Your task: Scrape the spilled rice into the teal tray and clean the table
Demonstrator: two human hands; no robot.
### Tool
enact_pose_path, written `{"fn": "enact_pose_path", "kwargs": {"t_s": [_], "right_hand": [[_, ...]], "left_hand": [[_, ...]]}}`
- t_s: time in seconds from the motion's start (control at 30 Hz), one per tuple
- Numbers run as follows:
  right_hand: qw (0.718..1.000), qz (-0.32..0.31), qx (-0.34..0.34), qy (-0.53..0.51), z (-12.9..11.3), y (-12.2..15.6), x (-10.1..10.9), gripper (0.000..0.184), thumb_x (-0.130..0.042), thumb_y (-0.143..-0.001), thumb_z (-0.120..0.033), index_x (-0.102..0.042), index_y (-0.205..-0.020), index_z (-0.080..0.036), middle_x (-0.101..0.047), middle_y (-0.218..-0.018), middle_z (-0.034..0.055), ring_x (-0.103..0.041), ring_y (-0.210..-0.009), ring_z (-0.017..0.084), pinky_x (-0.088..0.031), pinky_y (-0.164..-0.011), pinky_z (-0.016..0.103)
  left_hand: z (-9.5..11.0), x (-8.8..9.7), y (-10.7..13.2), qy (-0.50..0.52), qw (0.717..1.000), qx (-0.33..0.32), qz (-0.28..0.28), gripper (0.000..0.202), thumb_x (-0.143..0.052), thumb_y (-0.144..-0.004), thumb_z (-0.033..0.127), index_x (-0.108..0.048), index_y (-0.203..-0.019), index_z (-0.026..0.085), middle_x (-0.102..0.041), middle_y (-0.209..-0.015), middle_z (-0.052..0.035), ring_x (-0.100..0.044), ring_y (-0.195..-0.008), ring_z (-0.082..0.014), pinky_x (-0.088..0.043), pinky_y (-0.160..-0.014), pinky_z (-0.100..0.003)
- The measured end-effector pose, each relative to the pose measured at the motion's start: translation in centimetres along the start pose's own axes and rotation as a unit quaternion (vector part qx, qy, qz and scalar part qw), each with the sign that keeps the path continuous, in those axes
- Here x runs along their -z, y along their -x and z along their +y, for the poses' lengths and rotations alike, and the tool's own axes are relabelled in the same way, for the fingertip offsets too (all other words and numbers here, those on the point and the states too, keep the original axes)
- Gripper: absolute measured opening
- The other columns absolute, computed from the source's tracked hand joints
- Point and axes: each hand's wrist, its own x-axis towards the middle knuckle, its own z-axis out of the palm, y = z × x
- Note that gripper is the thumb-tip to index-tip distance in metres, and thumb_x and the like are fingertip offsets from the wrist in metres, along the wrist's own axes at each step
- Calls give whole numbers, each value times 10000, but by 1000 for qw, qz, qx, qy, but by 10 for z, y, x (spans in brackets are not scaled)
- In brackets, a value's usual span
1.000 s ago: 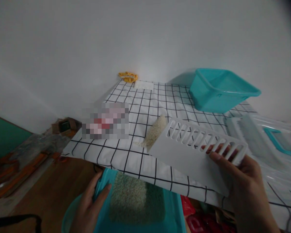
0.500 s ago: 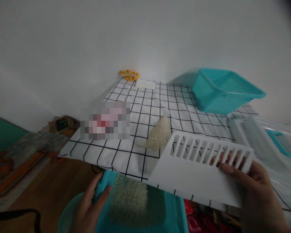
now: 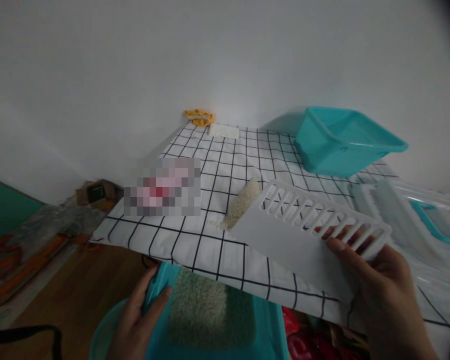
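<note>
Pale grey wall [image 3: 135,60] fills the background behind a table [image 3: 187,150] spread with a white cloth ruled in black squares. Just below the middle of the table's near edge is a teal tub [image 3: 273,325] with a bed of pale granules in it. A clear lid [image 3: 393,210] with a teal handle lies along the table's right edge, and a teal basin [image 3: 322,150] stands towards the back right corner. Over the cloth, near the front edge, is a tilted white scraper [image 3: 285,245] with a row of slots.

The right hand [image 3: 382,280] is closed on the scraper's right end, thumb on top, fingertips showing through the slots. The left hand [image 3: 137,315] is curled round the tub's left rim. A pixelated patch [image 3: 161,187] hides something pinkish by the table's left edge. Mid-table, a small heap [image 3: 243,202] of granules lies at the scraper's left edge; whether they touch is unclear. At the back left corner are a white slab [image 3: 224,131] and a yellow cloth strip [image 3: 199,118].

The step in hand looks like scraping up the heap. The next move would seem to call for the scraper's edge low against the cloth and the tub held level.
</note>
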Motion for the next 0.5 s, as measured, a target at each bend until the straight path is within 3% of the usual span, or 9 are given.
{"fn": "enact_pose_path", "kwargs": {"t_s": [0.3,0.5], "right_hand": [[999,-24,4,27,-4,4,-1,226,-835,-672,-440,-779,-805,-266,-792,-881,57,-729,-836,260,-571,-716,351],[998,-56,7,8,-3,3,1,208,-838,-676,-422,-780,-806,-271,-788,-866,32,-724,-803,239,-565,-707,325]], "left_hand": [[10,0,3,29,999,33,2,479,-604,-829,493,-620,-1250,265,-673,-1366,-43,-524,-1357,-312,-427,-1139,-407],[14,0,3,40,999,28,-6,471,-615,-822,483,-622,-1239,264,-663,-1378,-51,-523,-1359,-313,-395,-1160,-427]]}}
